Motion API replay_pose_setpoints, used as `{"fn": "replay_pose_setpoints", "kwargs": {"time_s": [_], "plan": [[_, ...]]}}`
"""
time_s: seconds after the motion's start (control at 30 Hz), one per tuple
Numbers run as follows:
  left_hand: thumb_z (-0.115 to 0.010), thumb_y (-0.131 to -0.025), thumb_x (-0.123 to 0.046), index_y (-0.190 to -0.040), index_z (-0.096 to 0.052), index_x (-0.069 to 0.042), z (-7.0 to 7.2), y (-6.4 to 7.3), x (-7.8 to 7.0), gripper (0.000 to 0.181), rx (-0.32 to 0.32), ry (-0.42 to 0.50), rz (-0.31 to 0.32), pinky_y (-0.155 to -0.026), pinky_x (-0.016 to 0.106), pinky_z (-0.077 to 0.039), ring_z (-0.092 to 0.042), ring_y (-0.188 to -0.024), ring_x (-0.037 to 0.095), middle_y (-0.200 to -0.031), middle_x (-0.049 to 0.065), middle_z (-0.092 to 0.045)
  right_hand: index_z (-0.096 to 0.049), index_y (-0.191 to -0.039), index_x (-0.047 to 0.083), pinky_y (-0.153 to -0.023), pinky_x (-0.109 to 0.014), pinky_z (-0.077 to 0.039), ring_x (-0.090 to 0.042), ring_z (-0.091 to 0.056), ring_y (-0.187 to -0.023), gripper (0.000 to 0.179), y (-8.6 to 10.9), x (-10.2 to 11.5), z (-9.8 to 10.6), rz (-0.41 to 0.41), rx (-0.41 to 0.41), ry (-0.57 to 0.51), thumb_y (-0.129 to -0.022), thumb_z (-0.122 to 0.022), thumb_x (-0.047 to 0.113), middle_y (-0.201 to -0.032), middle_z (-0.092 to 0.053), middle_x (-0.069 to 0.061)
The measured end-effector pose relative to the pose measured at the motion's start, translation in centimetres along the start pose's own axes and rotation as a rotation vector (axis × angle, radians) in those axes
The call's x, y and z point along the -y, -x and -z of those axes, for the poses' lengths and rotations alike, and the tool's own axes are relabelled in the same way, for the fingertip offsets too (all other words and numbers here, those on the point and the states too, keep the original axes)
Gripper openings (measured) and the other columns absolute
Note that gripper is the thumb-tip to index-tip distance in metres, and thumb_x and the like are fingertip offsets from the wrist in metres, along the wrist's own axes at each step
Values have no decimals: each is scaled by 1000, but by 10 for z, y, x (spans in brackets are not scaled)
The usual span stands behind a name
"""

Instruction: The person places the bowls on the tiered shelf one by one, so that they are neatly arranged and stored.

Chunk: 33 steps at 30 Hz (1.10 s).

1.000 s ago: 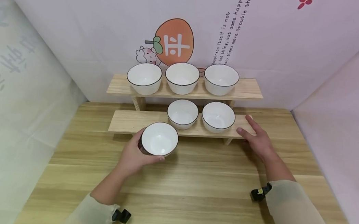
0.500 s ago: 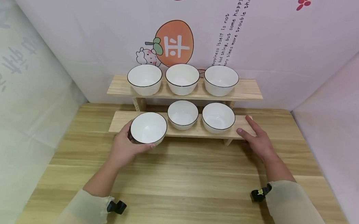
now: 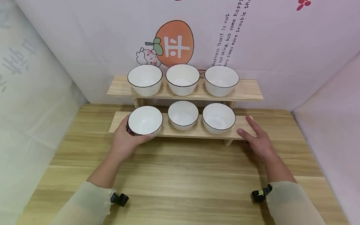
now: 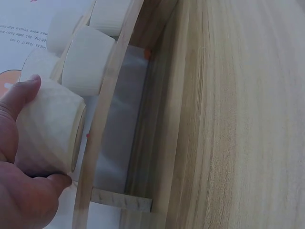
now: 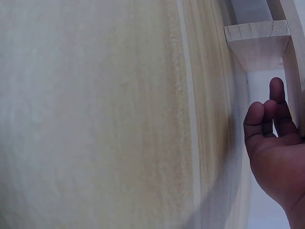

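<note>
In the head view my left hand (image 3: 124, 140) grips a white bowl (image 3: 145, 121) with a dark rim, thumb on the near side and fingers round the left. The bowl is over the left part of the lower wooden shelf (image 3: 245, 125); a narrow gap seems to show under its base in the left wrist view. To its right on that board sit a middle bowl (image 3: 183, 116) and a right bowl (image 3: 218, 119). My right hand (image 3: 260, 141) holds the shelf's right end, thumb on top; in the right wrist view several fingers (image 5: 276, 90) reach below the board.
Three more white bowls (image 3: 182, 80) line the upper shelf (image 3: 249, 90) behind. Both boards stand on wooden supports (image 5: 257, 36) on a wood-grain table (image 3: 191, 182). A printed cloth (image 3: 265, 38) hangs at the back, with pale cloth on either side.
My left hand has carried the bowl left and away from me, from in front of the lower shelf to over its left part. The right hand has stayed in place.
</note>
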<state>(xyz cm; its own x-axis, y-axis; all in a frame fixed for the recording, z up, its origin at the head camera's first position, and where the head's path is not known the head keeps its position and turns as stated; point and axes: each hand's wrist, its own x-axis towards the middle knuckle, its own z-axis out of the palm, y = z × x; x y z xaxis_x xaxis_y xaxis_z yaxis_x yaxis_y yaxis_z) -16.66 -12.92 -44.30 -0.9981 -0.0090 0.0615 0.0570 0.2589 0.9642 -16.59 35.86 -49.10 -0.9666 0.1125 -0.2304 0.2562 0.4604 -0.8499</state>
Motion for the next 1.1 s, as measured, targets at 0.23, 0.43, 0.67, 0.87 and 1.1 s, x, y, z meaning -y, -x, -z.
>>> {"fn": "replay_pose_setpoints", "kwargs": {"time_s": [0.23, 0.43, 0.67, 0.87, 1.1], "plan": [[-102, -65, -34, -155, -45, -14, -5, -9, 2, 109, -41, -27, 14, -115, 36, -44, -50, -137, 18, -150, 3, -52, -13, -166, 42, -120, -65, -28, -43, -18, -154, 97, 0, 2, -1, 10, -4, -2, -90, -66, 71, -173, -9, -13], [-102, -64, -40, -154, -45, -14, -6, -12, 6, 110, -77, -54, 28, -115, 36, -43, -49, -137, 19, -149, 5, -53, -13, -165, 46, -120, -65, -28, -44, -19, -154, 95, -1, 4, -2, 4, 4, 9, -90, -65, 71, -173, -8, -13], [-101, -64, -40, -155, -45, -13, -7, -18, 8, 110, -92, -57, 23, -115, 37, -43, -49, -138, 21, -150, 6, -53, -13, -165, 46, -122, -65, -22, -44, -15, -155, 95, -4, 4, -2, 9, 2, 10, -90, -65, 71, -173, -7, -14], [-101, -65, -41, -155, -44, -12, -10, -19, 7, 110, -69, -87, 22, -116, 38, -40, -48, -138, 23, -150, 9, -53, -12, -165, 45, -121, -66, -25, -46, -19, -153, 93, 1, 4, 0, 5, 4, 17, -92, -64, 69, -172, -9, -19], [-100, -66, -43, -158, -40, -13, -12, -17, 5, 114, -50, -93, 15, -118, 39, -39, -46, -141, 22, -153, 7, -50, -13, -166, 43, -121, -70, -15, -48, -11, -155, 95, 7, 4, 3, -17, -24, 63, -91, -63, 72, -173, -8, -16]]}}
